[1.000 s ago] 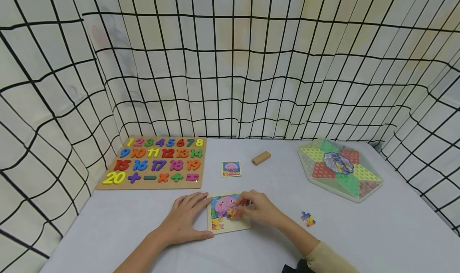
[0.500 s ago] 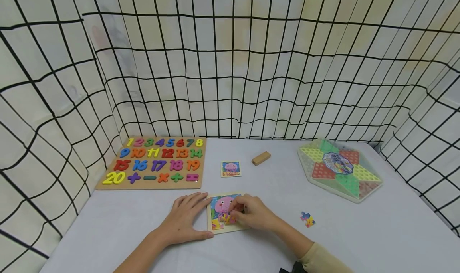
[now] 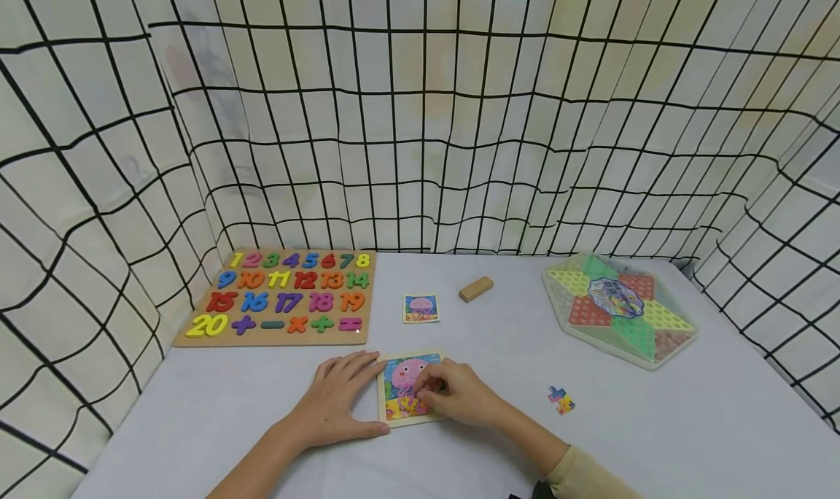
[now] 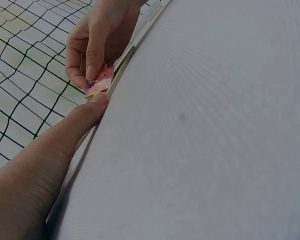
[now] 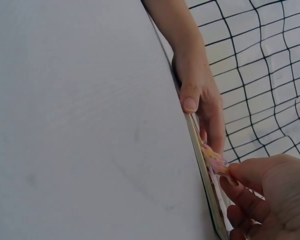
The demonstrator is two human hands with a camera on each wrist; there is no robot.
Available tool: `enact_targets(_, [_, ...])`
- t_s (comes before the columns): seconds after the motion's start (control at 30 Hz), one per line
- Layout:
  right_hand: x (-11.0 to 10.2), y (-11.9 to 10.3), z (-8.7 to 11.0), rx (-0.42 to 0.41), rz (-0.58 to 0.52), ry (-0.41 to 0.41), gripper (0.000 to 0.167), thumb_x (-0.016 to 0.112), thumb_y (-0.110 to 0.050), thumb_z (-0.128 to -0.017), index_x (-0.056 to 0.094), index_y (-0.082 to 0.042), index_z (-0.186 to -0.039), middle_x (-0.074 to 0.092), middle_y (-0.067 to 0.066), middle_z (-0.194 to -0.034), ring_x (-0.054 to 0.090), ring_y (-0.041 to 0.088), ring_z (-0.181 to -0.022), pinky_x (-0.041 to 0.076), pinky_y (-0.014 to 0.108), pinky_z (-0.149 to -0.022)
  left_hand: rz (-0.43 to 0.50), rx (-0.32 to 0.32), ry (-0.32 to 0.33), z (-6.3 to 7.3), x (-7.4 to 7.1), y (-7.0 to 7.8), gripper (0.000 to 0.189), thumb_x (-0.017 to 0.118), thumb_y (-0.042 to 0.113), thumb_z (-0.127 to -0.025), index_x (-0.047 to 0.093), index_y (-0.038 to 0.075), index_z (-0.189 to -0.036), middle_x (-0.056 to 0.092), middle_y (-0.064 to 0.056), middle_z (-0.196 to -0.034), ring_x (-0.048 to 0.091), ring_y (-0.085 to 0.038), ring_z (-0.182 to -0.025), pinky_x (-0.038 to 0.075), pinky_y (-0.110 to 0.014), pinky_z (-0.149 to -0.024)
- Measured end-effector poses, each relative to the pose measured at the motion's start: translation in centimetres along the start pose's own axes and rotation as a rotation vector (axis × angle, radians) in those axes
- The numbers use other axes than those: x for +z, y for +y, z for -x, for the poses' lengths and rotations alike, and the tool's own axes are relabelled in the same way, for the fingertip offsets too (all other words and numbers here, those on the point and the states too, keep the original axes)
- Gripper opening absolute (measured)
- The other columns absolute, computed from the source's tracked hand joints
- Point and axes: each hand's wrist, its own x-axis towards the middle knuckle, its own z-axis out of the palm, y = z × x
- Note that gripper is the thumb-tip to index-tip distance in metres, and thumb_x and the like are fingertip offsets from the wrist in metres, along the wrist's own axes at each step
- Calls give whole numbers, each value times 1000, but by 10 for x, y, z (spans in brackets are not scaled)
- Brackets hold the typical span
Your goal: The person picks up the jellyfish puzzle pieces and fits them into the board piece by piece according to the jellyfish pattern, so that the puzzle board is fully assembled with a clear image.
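In the head view a jigsaw puzzle in a wooden frame (image 3: 409, 419) lies on the white table, showing a pink cartoon octopus. My left hand (image 3: 335, 403) rests along its left side, fingers fairly straight at the upper left and thumb at the lower left corner. With thumb and fingertips my right hand (image 3: 459, 393) pinches a pink and yellow puzzle piece (image 5: 216, 161) over the lower part of the picture. The left wrist view shows the puzzle piece (image 4: 100, 85) tilted above the frame's edge. My right hand hides the frame's right side.
A loose puzzle piece (image 3: 561, 400) lies to the right. Behind the frame are a small octopus picture card (image 3: 421, 308) and a wooden block (image 3: 475, 289). A number board (image 3: 275, 302) stands back left, a hexagonal game box (image 3: 620, 309) back right. Black netting (image 3: 426, 141) surrounds the table.
My right hand has moved a little left over the puzzle, bringing its piece to the lower part of the picture. My left hand and the loose piece have stayed put.
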Motion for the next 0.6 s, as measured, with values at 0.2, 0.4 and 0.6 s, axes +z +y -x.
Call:
enact_targets(0.2, [0,-1,0,5,19,9,5,63,-12,-86,65,-16,-84,54,-13,-76,47,7,-76,42,21,-66,2,1,4,0,0,0,97,46,82,-66,42,19,-139,36,-2,-143,28,-25,-131,21,-54,-100])
enact_targets(0.4, [1,0,-1,-8,64,16,6,65,-13,-85,65,-18,-82,55,-15,-73,45,8,-75,38,21,-66,7,-1,2,0,-1,0,97,46,82,-66,41,19,-139,36,-2,-143,28,-25,-131,20,-55,-100])
enact_targets(0.6, [2,2,-1,-35,136,35,4,66,-17,-85,66,-19,-81,55,-18,-73,43,7,-73,35,21,-65,7,1,-1,0,0,0,97,47,82,-66,41,19,-139,36,-2,-143,28,-25,-131,20,-55,-100])
